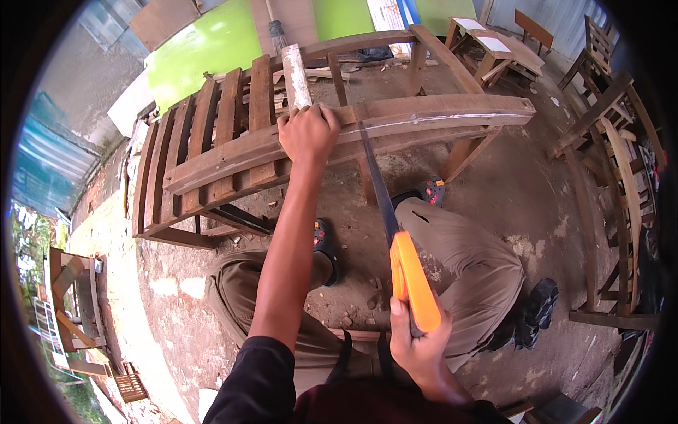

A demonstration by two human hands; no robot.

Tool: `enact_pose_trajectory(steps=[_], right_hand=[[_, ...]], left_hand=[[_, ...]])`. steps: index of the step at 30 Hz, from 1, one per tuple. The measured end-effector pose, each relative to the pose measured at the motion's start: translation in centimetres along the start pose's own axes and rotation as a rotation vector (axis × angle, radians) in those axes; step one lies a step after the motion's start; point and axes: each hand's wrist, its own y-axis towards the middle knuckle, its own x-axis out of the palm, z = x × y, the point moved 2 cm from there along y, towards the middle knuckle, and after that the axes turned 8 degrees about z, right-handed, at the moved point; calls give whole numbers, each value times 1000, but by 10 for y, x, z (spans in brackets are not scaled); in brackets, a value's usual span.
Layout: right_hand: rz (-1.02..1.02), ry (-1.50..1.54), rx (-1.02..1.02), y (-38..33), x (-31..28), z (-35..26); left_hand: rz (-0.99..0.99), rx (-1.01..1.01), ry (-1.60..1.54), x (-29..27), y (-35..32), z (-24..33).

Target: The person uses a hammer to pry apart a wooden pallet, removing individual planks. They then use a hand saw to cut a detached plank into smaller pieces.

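Observation:
In my right hand [421, 348] is the orange handle of a handsaw [417, 283]. Its dark blade runs up and away from me, and the far end meets a long wooden beam [452, 113]. My left hand [308, 134] is closed over that beam, a little left of the blade, and presses it down. The beam lies across a slatted wooden frame [229, 106] and sticks out past it on the right. Just beyond my left hand, a board with flaking white paint [296, 76] reaches away over the frame. Whether my left fingers also touch this board, I cannot tell.
My knees and dark clogs [323, 244] are below the frame. Wooden furniture frames [593, 155] stand at the right, with a small table [487, 44] at the far right. A broom [277, 32] leans against the green panel [205, 56]. A black plastic bag [538, 311] lies beside my right leg.

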Motion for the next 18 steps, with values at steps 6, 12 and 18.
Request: enact_pose_trajectory(steps=[6, 12, 18], right_hand=[[101, 50, -81, 155, 98, 22], [13, 84, 58, 96, 73, 6], [7, 103, 179, -2, -3, -12]], left_hand=[[-10, 17, 36, 8, 6, 9], [-24, 2, 69, 3, 2, -11], [102, 36, -78, 0, -3, 2]])
